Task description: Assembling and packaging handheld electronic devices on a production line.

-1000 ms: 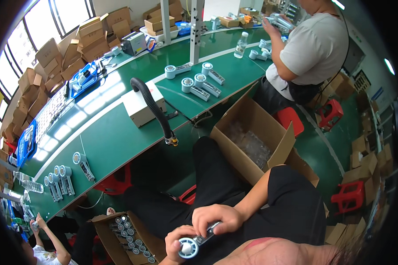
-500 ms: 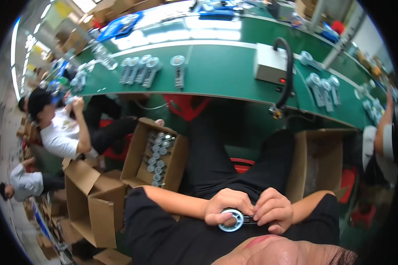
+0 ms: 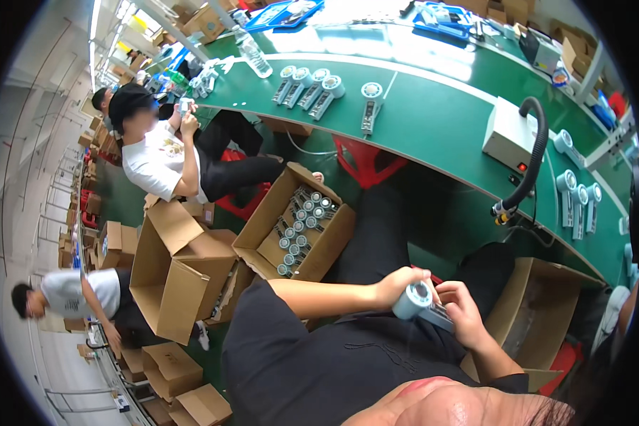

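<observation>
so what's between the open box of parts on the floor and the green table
In the head view, a red stool stands between the open cardboard box and the green table, partly under its edge.

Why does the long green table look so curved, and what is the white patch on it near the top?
Head view: the fisheye lens bends the green table toward the rim; the white patch is overhead light glaring off it; the corners go black; the left hand and right hand stay sharp.

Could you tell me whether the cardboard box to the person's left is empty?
No, the open cardboard box holds rows of round-headed grey devices.
</observation>
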Action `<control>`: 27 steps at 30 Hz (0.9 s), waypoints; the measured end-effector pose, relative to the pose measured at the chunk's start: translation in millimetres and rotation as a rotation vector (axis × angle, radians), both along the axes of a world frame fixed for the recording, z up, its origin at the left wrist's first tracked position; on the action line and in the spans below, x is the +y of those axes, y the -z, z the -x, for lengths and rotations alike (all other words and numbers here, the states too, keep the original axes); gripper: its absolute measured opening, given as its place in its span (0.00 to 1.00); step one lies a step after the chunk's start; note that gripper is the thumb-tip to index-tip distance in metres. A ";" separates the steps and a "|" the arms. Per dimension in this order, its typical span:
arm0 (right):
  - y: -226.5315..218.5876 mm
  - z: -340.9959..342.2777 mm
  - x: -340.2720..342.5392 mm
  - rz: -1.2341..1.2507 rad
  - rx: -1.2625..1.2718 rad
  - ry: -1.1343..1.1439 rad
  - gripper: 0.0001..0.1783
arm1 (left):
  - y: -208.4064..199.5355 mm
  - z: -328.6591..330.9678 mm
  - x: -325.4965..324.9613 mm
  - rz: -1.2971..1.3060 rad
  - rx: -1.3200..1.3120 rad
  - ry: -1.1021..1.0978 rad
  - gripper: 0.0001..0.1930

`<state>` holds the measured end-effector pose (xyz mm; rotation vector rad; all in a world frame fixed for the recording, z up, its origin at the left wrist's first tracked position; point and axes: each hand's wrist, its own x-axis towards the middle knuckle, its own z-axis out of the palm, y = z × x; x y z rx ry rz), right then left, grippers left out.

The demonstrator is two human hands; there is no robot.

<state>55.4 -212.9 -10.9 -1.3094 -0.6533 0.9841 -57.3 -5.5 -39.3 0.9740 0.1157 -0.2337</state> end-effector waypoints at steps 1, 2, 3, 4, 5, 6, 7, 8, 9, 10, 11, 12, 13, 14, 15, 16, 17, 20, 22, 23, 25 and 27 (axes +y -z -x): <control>7.6 -6.7 -5.0 0.175 0.123 -0.130 0.25 | 14.9 -6.2 -0.4 0.115 0.236 0.014 0.26; 11.0 -10.4 -8.4 0.180 0.129 -0.116 0.25 | 20.1 -11.7 -3.4 0.119 0.241 0.028 0.26; 13.0 -14.3 -11.9 0.208 0.130 -0.152 0.26 | 24.1 -17.2 -7.2 0.048 0.240 0.039 0.26; 13.4 -17.8 -15.1 0.237 0.130 -0.181 0.27 | 26.8 -23.3 -10.6 -0.022 0.234 0.057 0.26; 14.0 -22.0 -18.8 0.265 0.130 -0.208 0.28 | 29.7 -30.4 -14.4 -0.093 0.225 0.076 0.27; 15.6 -27.1 -23.2 0.291 0.129 -0.232 0.29 | 34.0 -39.0 -18.5 -0.165 0.214 0.098 0.27; 24.4 -33.2 -31.3 0.267 0.132 -0.206 0.29 | 45.4 -52.6 -23.2 -0.268 0.005 0.056 0.26; 33.1 -40.5 -42.7 0.248 0.134 -0.158 0.28 | 44.9 -70.4 -16.3 -0.551 -0.159 0.078 0.26; 36.6 -54.9 -54.7 0.262 0.141 -0.072 0.28 | 21.9 -84.8 -12.5 -0.607 -0.107 -0.001 0.24; 37.2 -76.3 -64.9 0.311 0.113 -0.099 0.26 | -3.5 -93.7 -1.4 -0.665 -0.058 -0.079 0.23; 34.6 -93.6 -80.9 0.363 0.095 -0.119 0.24 | 0.7 -103.2 15.2 -0.673 -0.068 -0.200 0.19; 24.7 -104.9 -89.5 0.201 0.105 0.108 0.18 | 0.9 -114.2 35.9 -0.911 -0.180 -0.347 0.15; 7.3 -121.6 -96.5 0.120 0.091 0.295 0.14 | -1.2 -126.6 60.7 -1.234 -0.346 -0.480 0.13; 3.4 -141.1 -107.1 0.048 0.021 0.477 0.13 | -14.6 -136.1 75.8 -1.213 -0.206 -0.596 0.14; 2.6 -163.1 -122.0 -0.022 -0.056 0.655 0.13 | -10.4 -154.2 101.8 -1.298 -0.267 -0.692 0.17; 7.3 -192.3 -136.3 -0.003 -0.164 0.761 0.16 | -2.0 -162.2 142.3 -1.645 -0.305 -0.740 0.23; 7.0 -220.0 -145.7 0.116 -0.348 0.920 0.16 | 10.1 -169.6 178.3 -1.852 -0.213 -0.782 0.25; 17.2 -310.5 -189.3 0.390 -0.706 1.226 0.17 | 23.6 -189.8 255.1 -2.084 0.035 -0.820 0.29; 41.0 -384.1 -228.5 0.670 -0.802 1.191 0.21 | 43.5 -190.9 282.1 -2.097 0.226 -0.820 0.31; 49.1 -415.3 -238.1 0.835 -0.808 1.153 0.23 | 52.5 -187.7 294.1 -2.016 0.269 -0.826 0.31; 76.3 -455.2 -277.0 1.063 -0.837 1.177 0.25 | 63.1 -210.2 303.2 -1.842 0.287 -0.802 0.30; 90.5 -466.3 -284.6 1.290 -0.858 1.168 0.27 | 66.5 -220.7 307.7 -1.760 0.307 -0.783 0.30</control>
